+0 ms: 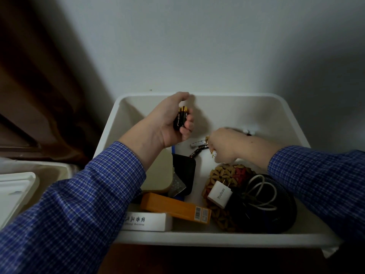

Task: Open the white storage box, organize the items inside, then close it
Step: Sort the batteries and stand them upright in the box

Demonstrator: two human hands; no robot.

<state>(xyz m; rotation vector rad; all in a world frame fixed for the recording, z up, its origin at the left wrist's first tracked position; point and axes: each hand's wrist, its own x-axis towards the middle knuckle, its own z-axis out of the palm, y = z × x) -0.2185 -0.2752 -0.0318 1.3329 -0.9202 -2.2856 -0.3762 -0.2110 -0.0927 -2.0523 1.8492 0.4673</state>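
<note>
Over the open white storage box (292, 107), the left hand (169, 123) grips black batteries (180, 118); the right hand (225, 144), curled, pinches loose batteries (199, 147) just left of it.

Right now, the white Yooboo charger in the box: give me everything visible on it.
The charger is a small white cube of glossy plastic, with grey "Yooboo" lettering on one face and two metal prongs pointing up toward the far side. It lies tilted near the front right of the white box, resting on a woven mat beside a dark round thing topped with a white cable. Neither hand touches it.
</note>
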